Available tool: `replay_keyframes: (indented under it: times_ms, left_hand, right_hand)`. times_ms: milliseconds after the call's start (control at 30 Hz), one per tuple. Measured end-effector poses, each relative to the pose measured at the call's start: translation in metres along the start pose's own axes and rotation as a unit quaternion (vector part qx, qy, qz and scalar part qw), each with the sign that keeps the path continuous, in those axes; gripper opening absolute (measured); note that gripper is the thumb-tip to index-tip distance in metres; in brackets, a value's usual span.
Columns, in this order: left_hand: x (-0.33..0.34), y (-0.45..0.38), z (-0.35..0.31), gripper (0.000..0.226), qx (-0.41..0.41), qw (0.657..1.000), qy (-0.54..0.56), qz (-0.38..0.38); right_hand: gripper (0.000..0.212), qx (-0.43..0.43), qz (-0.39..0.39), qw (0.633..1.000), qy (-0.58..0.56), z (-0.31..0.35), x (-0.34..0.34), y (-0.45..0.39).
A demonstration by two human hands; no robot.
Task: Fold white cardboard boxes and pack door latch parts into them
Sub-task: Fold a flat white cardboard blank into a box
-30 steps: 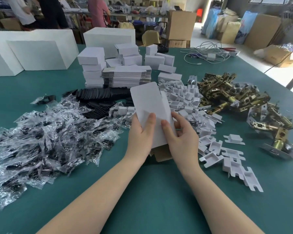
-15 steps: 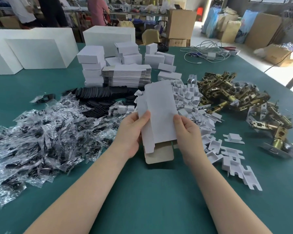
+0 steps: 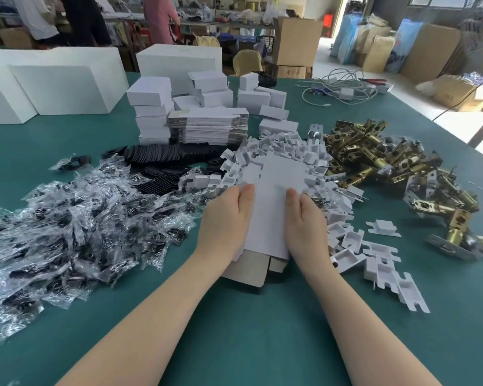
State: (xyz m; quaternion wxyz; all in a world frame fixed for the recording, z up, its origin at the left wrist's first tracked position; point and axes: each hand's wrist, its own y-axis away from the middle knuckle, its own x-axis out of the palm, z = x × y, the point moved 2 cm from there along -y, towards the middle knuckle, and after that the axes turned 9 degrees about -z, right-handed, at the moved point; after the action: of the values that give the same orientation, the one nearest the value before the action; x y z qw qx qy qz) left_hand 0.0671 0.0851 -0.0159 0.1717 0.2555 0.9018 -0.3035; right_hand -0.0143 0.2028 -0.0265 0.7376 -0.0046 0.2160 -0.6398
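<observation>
A white cardboard box blank (image 3: 271, 207) sits between my two hands above the green table (image 3: 262, 344), partly opened into a sleeve, with its brown inner flaps (image 3: 248, 271) hanging at the near end. My left hand (image 3: 226, 218) grips its left side and my right hand (image 3: 304, 221) grips its right side, thumbs lying on the top face. Brass door latch parts (image 3: 388, 165) are heaped to the right. White folded inserts (image 3: 374, 254) lie scattered by my right hand. Clear bags of dark hardware (image 3: 76, 218) cover the left.
A stack of flat box blanks (image 3: 209, 125) and several folded white boxes (image 3: 151, 107) stand behind the pile. Black round pads (image 3: 162, 157) lie behind the bags. Large white blocks (image 3: 56, 84) sit far left, cables (image 3: 340, 87) far right. People stand beyond the table.
The box blank has tipped from upright to lying flatter and lower. Both hands moved from its lower edge to its two sides, and the sleeve has opened wider.
</observation>
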Motion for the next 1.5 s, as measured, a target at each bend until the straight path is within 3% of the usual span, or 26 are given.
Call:
replay_keyframes:
  times_ms: [200,367,600,700,733,767,800,867,967,1100,1200,1333,1500]
  left_hand:
    - [0.000,0.001,0.005,0.041,0.029,1.000,0.012,0.001]
    - [0.004,0.002,0.007,0.028,-0.020,0.999,0.038,-0.009]
    - [0.002,-0.002,0.012,0.039,-0.073,0.993,0.084,-0.034]
    - [0.003,-0.002,0.010,0.023,-0.070,0.993,0.094,0.018]
    - [0.003,-0.001,0.011,0.032,-0.076,0.991,0.093,0.059]
    - [0.004,0.000,0.012,0.056,-0.082,0.986,0.099,0.105]
    - [0.004,0.001,0.014,0.075,-0.092,0.979,0.107,0.148]
    - [0.005,0.003,0.015,0.091,-0.106,0.969,0.116,0.189]
    - [0.004,-0.002,0.015,0.077,-0.180,0.948,0.208,0.162]
    - [0.001,-0.009,0.014,0.047,-0.293,0.858,0.382,0.179]
    - [-0.007,-0.015,0.013,0.031,-0.283,0.834,0.431,0.197]
    - [-0.017,-0.019,0.014,0.036,-0.262,0.812,0.458,0.249]
    - [-0.024,-0.023,0.025,0.045,-0.244,0.776,0.490,0.314]
  right_hand:
    - [0.032,0.016,-0.014,0.999,0.041,-0.005,0.000,-0.003]
    - [0.033,-0.026,-0.031,0.999,0.010,-0.001,-0.001,-0.001]
    - [0.032,-0.007,0.024,0.998,0.056,-0.004,0.007,0.000]
    - [0.028,-0.008,-0.006,0.998,0.056,-0.008,0.001,-0.003]
    - [0.031,-0.003,-0.021,0.999,0.050,-0.009,-0.002,-0.005]
    - [0.034,0.003,-0.038,0.998,0.040,-0.010,-0.005,-0.006]
    - [0.036,0.014,-0.052,0.998,0.027,-0.010,-0.008,-0.008]
    - [0.034,0.051,-0.052,0.997,-0.038,-0.009,-0.010,-0.011]
    - [0.021,0.129,0.032,0.973,-0.189,-0.004,-0.006,-0.010]
    - [0.027,0.013,0.091,0.982,-0.163,0.002,-0.006,-0.003]
    - [0.026,0.076,0.134,0.955,-0.254,0.003,-0.004,-0.002]
    - [0.028,0.134,0.164,0.909,-0.358,0.008,-0.011,-0.006]
    - [0.034,0.128,0.169,0.909,-0.359,0.009,-0.014,-0.005]
